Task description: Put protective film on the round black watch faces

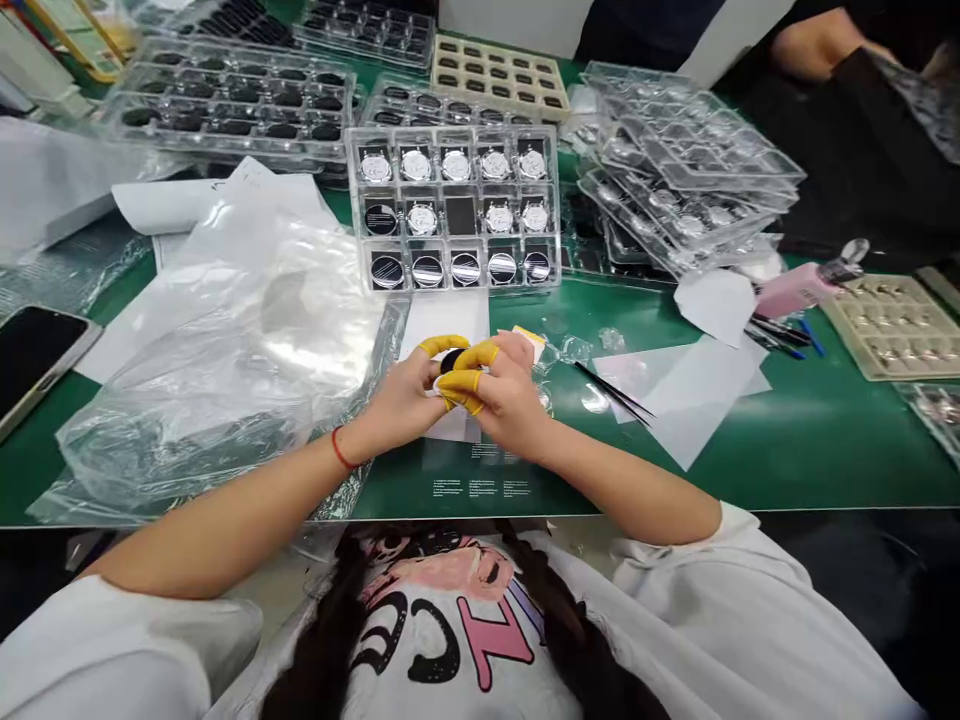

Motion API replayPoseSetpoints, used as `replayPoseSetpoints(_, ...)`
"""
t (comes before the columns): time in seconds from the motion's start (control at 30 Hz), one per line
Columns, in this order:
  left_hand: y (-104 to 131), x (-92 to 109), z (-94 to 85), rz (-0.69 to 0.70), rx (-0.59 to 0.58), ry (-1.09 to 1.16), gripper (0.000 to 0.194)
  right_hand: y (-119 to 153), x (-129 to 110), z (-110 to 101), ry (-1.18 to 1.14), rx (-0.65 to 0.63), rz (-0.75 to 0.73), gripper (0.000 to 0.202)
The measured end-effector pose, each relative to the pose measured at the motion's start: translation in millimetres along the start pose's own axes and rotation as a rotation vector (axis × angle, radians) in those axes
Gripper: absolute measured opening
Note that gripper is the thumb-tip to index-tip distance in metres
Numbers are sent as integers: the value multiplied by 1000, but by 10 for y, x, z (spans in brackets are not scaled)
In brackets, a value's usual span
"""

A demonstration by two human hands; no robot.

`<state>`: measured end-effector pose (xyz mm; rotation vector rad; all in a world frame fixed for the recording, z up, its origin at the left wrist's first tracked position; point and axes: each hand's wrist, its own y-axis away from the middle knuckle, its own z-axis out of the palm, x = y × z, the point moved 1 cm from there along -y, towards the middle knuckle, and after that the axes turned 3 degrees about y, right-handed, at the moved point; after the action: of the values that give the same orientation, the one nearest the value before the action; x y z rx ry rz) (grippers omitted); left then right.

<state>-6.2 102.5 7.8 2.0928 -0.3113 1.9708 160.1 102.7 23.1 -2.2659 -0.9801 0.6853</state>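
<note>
Yellow finger cots (459,381), black round disc (451,361), green mat (810,440), red wrist string (339,449)

The small dark round part (451,361) sits pinched between the left hand (405,398) and the right hand (508,395), and the yellow-capped fingertips (459,380) cover most of it, so its face can't be read. The phone (34,358) at the mat's left edge is cut off by the frame. The white print (480,488) near the mat's front edge is too small to make out. A co-worker's hand (817,42) at the far right corner is cropped at the top.
</note>
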Motion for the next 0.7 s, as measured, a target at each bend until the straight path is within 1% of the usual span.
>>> replayPoseSetpoints(0.07, 10, -16, 11, 25, 4, -18, 55, -10, -33, 69, 93, 42, -19, 18)
replayPoseSetpoints(0.13, 11, -12, 34, 42, 10, 46, 51, -50, -10, 121, 160, 94, -3, 19)
replayPoseSetpoints(0.27, 0, 17, 61, -38, 17, 167, 61, -87, 131, 126, 212, 166, 44, 14)
replayPoseSetpoints(0.33, -1, 38, 58, -66, 27, 198, 64, -67, 195, 94, 222, 169, 53, 12)
replayPoseSetpoints(0.47, 6, 98, 42, -70, 60, 225, 62, -21, 267, 1, 237, 149, 123, 12)
replayPoseSetpoints(0.57, 14, 142, 32, -100, 84, 221, 64, -33, 292, -98, 236, 190, 140, 10)
replayPoseSetpoints(0.63, 18, 159, 25, -128, 77, 209, 64, -68, 338, -184, 243, 225, 155, 10)
replayPoseSetpoints(0.7, 19, 165, 15, -131, 73, 189, 66, -113, 428, -283, 226, 201, 263, 14)
